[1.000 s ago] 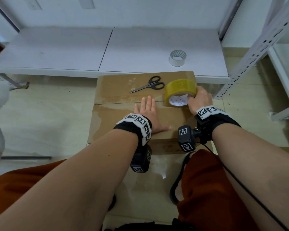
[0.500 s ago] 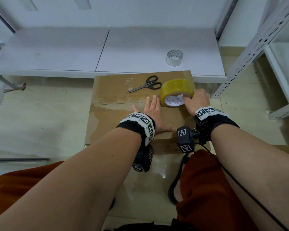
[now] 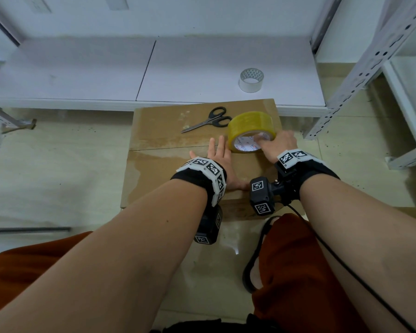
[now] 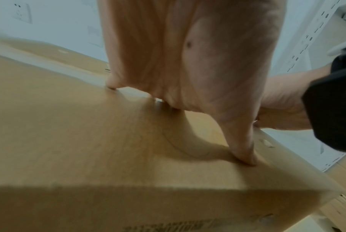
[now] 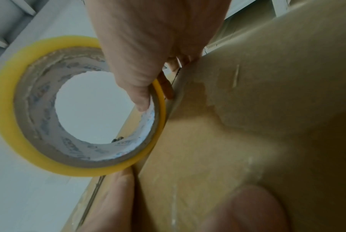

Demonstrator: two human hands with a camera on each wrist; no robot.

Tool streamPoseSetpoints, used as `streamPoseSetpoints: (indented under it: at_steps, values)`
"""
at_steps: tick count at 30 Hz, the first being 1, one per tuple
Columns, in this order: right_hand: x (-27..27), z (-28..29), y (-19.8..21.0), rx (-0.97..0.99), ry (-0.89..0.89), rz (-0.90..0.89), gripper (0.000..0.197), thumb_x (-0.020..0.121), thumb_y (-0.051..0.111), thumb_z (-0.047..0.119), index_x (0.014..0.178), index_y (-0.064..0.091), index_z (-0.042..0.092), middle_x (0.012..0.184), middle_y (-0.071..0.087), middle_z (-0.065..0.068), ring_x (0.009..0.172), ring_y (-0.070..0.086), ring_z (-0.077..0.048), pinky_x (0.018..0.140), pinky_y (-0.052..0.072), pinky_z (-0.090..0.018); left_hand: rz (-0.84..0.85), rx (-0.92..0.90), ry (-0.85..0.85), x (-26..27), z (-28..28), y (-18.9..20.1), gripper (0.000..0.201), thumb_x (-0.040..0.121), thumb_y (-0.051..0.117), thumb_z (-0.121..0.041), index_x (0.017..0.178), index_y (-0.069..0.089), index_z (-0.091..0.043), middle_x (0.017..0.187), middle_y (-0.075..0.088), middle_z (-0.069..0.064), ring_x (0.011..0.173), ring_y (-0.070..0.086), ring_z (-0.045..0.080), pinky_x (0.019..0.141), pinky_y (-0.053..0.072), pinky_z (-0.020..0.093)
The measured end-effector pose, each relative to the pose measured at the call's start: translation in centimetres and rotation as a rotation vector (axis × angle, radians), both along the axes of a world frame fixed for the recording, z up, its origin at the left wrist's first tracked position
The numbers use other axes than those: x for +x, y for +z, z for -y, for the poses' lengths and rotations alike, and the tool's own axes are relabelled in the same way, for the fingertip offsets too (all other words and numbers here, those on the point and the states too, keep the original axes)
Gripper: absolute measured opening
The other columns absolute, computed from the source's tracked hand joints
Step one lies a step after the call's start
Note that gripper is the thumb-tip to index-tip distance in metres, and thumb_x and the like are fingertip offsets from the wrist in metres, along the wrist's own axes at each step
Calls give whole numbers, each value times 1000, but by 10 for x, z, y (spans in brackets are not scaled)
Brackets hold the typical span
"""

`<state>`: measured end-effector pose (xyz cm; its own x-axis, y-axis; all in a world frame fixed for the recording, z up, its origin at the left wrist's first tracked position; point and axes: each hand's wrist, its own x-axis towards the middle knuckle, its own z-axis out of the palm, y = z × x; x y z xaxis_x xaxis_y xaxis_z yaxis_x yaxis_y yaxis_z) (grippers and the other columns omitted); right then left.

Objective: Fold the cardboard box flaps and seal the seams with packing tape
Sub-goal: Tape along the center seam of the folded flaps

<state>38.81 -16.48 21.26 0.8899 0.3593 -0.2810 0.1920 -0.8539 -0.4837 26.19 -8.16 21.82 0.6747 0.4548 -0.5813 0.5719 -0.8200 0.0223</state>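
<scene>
A closed cardboard box (image 3: 168, 164) stands on the floor, its two top flaps meeting at a centre seam with glossy tape along it. My left hand (image 3: 222, 162) lies flat on the near flap (image 4: 89, 141), fingers straight and pressing beside the seam. My right hand (image 3: 277, 146) grips a yellow roll of packing tape (image 3: 251, 126) standing on edge over the seam at the box's right side. The thumb hooks into the roll's core (image 5: 146, 100) and the fingers wrap its outside. Black scissors (image 3: 210, 121) lie on the far flap.
A small clear tape roll (image 3: 251, 80) sits on the low white shelf (image 3: 106, 75) behind the box. A white perforated metal rack (image 3: 360, 68) stands to the right. My knees in orange cloth (image 3: 296, 272) are at the box's near side. Tiled floor lies to the left.
The right hand has slid the yellow roll leftward along the seam, close to the left hand's fingertips. The left hand stays pressed flat on the near flap.
</scene>
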Motion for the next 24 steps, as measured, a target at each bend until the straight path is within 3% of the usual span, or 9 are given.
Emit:
streamPoseSetpoints:
  at_steps: [4,6,9,24]
  values:
    - [-1,-3,5,58,-18,-46,49,89,57,40,111,60,-4,119,54,-25,107,54,-41,87,49,-43,7,14,14,1,-1,-6,120,71,52,-80,153,-7,-15,158,-26,-1,145,-23,22,107,6,73]
    - [0,-2,6,78,-11,-79,45,89,56,37,110,62,-2,114,58,-24,99,58,-40,78,50,-39,18,16,15,0,-1,-8,121,71,51,-81,153,-8,-15,158,-25,-1,145,-23,22,106,6,73]
    - [1,2,9,88,-3,-90,34,91,55,29,107,63,0,105,62,-20,85,58,-34,67,41,-31,31,19,13,0,-2,-10,124,68,50,-83,152,-10,-16,158,-24,-2,146,-21,22,106,7,74]
    - [7,8,9,126,-24,-7,19,89,51,12,96,64,1,86,59,-15,78,55,-31,64,35,-29,0,-27,21,1,-3,-3,135,60,52,-88,151,-18,-18,157,-27,-2,145,-24,21,108,4,72]
